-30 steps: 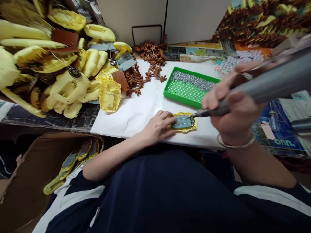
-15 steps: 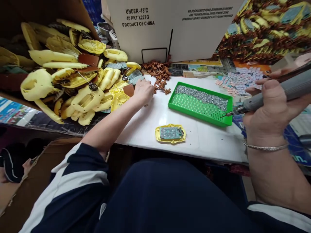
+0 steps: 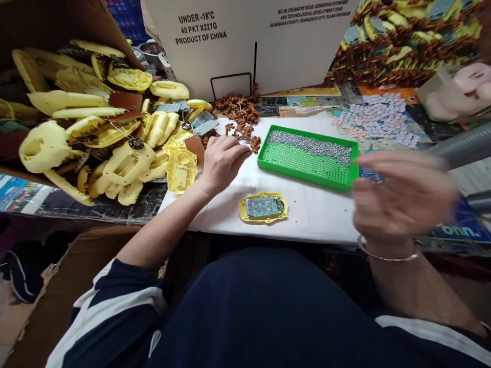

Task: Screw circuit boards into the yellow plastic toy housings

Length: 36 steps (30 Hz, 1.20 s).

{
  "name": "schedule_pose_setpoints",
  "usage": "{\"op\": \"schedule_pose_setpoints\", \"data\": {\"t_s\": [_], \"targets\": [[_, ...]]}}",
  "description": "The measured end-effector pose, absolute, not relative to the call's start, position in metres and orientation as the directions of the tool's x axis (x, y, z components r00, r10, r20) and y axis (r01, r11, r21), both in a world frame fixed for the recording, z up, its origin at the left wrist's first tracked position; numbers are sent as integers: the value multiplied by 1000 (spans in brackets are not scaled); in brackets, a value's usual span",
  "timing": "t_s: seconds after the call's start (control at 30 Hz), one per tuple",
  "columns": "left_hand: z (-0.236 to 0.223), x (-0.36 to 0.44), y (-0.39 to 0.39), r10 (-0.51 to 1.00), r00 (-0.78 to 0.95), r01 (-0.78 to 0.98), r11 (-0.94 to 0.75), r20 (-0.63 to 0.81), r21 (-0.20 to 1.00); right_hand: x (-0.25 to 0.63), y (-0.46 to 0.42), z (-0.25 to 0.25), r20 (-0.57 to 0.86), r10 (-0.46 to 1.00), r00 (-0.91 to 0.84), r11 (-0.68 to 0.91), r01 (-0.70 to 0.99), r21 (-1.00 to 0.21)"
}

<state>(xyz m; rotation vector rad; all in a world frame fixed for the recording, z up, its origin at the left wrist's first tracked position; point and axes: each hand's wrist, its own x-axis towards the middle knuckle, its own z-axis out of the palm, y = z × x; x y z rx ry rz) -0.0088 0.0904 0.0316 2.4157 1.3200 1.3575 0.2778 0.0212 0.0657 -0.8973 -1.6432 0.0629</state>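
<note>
My left hand [image 3: 224, 162] is closed in a pinch, with a small brown plastic piece [image 3: 254, 144] at its fingertips, just left of the green tray. My right hand [image 3: 404, 197] is blurred by motion; its fingers look stretched out and apart, holding nothing I can see. Behind it is the grey electric screwdriver [image 3: 464, 147], partly hidden. A yellow shell half with a circuit board [image 3: 264, 207] lies on the white work surface [image 3: 314, 217] in front of me. Silvery screws [image 3: 310, 144] fill the far side of the perforated green tray [image 3: 307, 176].
Yellow shells [image 3: 130, 158] spill from a cardboard box [image 3: 115, 25] at left. More brown pieces [image 3: 238, 110] lie in a heap behind my left hand. A white carton [image 3: 238, 61] stands at the back. Small pale pieces [image 3: 379, 117] are spread at the right, near a pile of yellow-brown assemblies [image 3: 402, 46].
My right hand has let go of the electric screwdriver and moved left. My left hand has come away from the yellow shells, slightly nearer, with a brown piece at its fingertips. The view has shifted.
</note>
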Motion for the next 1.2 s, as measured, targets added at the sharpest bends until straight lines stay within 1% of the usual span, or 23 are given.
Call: {"op": "schedule_pose_setpoints", "data": {"t_s": [0.03,0.07,0.1,0.13,0.17,0.2,0.23,0.3,0.37,0.4,0.47,0.5,0.53,0.57,0.6,0.63,0.67,0.7,0.77,0.83,1.0,1.1,1.2], "targets": [[33,-2,79,744,200,523,-631,638,572,267,17,62,855,513,-79,767,489,-415],[34,4,68,801,155,366,-590,578,720,257,15,57,819,552,-156,768,479,-426],[35,11,59,865,122,186,-501,486,845,248,13,53,756,631,-174,734,452,-508],[35,17,50,919,120,17,-380,375,925,240,13,48,685,701,-198,692,422,-586],[34,22,43,953,139,-124,-253,270,959,233,14,44,597,777,-201,623,385,-681],[33,27,36,969,170,-229,-140,181,963,229,15,40,514,835,-198,550,332,-766],[32,32,32,973,202,-297,-52,115,954,225,16,36,436,877,-200,477,268,-837],[28,38,25,970,239,-356,39,51,934,221,18,33,292,927,-233,326,122,-937],[23,41,20,966,255,-331,44,45,943,220,19,33,178,938,-296,188,3,-982],[21,41,19,965,254,-286,12,64,958,221,18,34,134,937,-324,131,-32,-991],[15,39,15,961,222,-115,-143,166,983,225,17,36,70,939,-337,55,-54,-997],[12,37,13,944,207,6,-263,256,965,228,16,36,48,946,-322,35,-45,-998],[9,35,11,908,213,138,-393,360,909,233,15,36,29,955,-294,23,-24,-999],[6,32,10,855,249,262,-512,455,818,237,14,35,13,965,-261,15,5,-1000],[2,30,8,795,311,364,-606,521,707,242,12,33,0,974,-227,8,37,-999],[-3,29,7,743,386,437,-670,547,601,247,11,30,-14,979,-201,0,69,-998],[-7,28,6,708,452,487,-706,543,515,251,9,27,-28,982,-185,-10,98,-995],[-11,27,5,692,501,520,-721,520,458,254,6,23,-44,983,-177,-23,124,-992],[-18,28,4,689,547,546,-724,475,422,257,2,14,-78,981,-179,-49,161,-986],[-22,30,4,687,560,535,-726,462,431,257,-2,6,-99,978,-184,-65,181,-981],[-23,32,5,655,553,517,-754,515,404,252,-6,-5,-83,980,-178,-46,204,-978],[-23,32,5,655,545,520,-754,524,401,250,-7,-4,-4,985,-170,46,290,-956],[-24,32,4,657,547,517,-752,518,409,248,-7,0,124,974,-189,196,434,-879]]}}
